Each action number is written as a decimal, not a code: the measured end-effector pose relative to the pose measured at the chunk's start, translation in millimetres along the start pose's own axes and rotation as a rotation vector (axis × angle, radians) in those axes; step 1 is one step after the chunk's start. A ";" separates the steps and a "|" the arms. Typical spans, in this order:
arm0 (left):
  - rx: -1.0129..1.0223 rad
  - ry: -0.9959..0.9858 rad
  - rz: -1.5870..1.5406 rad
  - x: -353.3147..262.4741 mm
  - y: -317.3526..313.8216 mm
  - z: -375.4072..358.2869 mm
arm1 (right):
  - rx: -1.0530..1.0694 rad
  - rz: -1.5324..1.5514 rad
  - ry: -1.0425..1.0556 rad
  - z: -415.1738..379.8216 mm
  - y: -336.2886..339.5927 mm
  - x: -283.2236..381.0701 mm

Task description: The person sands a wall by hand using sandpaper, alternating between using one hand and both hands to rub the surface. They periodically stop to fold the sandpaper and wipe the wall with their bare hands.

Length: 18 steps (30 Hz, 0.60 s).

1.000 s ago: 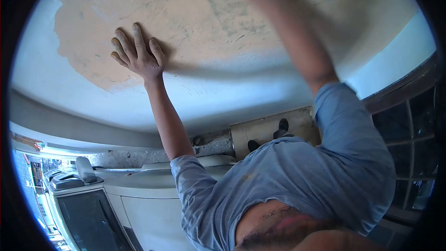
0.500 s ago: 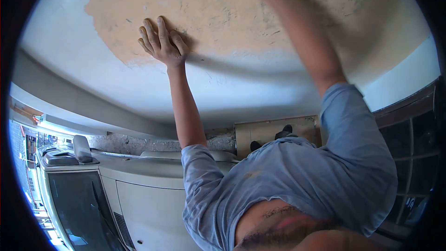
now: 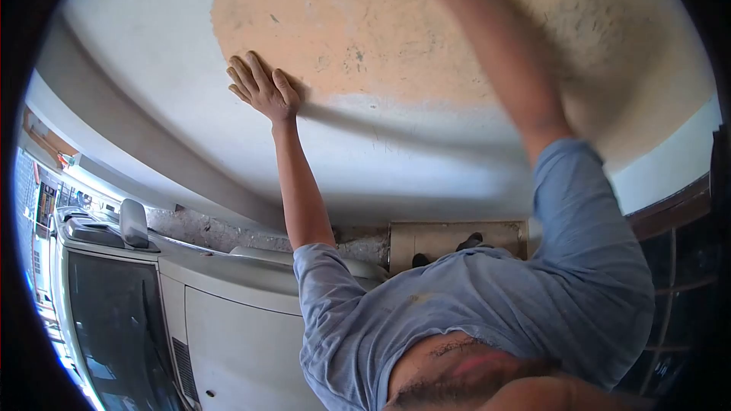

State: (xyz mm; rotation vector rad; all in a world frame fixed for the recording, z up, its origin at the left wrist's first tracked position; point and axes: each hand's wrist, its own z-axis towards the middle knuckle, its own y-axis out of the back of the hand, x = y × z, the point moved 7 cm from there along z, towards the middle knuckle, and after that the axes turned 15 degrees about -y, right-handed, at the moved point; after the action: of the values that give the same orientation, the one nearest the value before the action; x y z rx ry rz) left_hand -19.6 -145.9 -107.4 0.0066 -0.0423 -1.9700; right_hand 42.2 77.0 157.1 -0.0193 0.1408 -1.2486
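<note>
My left hand (image 3: pixel 263 91) lies flat on the wall with its fingers spread and holds nothing. It rests at the lower left border of a tan patch (image 3: pixel 335 23), where that patch meets the white wall surface (image 3: pixel 434 133). Dark scuffs and pale smears mark the tan patch. My right forearm (image 3: pixel 495 46), blurred by motion, reaches up across the patch. The right hand is beyond the top edge of the view, so its fingers and anything in them are hidden.
A pale vehicle (image 3: pixel 244 335) with a dark window (image 3: pixel 114 327) and a side mirror (image 3: pixel 133 222) stands close on the left. A curved ledge (image 3: pixel 152 137) runs along the wall's left side. Dark panes (image 3: pixel 662 297) are at right. My shoes (image 3: pixel 468 242) show below.
The view has shifted, so the wall patch sits further right and lower. My left hand now lies nearer the patch's left border, still flat. The right arm stays raised and blurred.
</note>
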 end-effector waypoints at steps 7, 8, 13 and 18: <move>0.073 0.151 0.011 11.6 5.4 -22.8 | 0.400 0.236 0.317 -216.8 -20.5 64.1; 0.109 0.148 -0.035 10.7 7.9 -26.4 | 0.399 0.173 0.387 -198.3 -25.9 63.4; 0.162 0.166 -0.117 8.8 14.7 -24.0 | -0.026 0.073 0.047 37.3 -26.7 38.0; 0.136 0.195 -0.125 5.9 11.4 -21.6 | 0.319 0.012 0.178 -143.6 -44.6 77.4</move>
State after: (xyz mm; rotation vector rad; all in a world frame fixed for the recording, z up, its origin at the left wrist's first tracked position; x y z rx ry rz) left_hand -10.9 -156.3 -128.5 0.2964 -0.0488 -2.0786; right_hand 7.2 -1.5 11.4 0.3688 0.0946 -1.2480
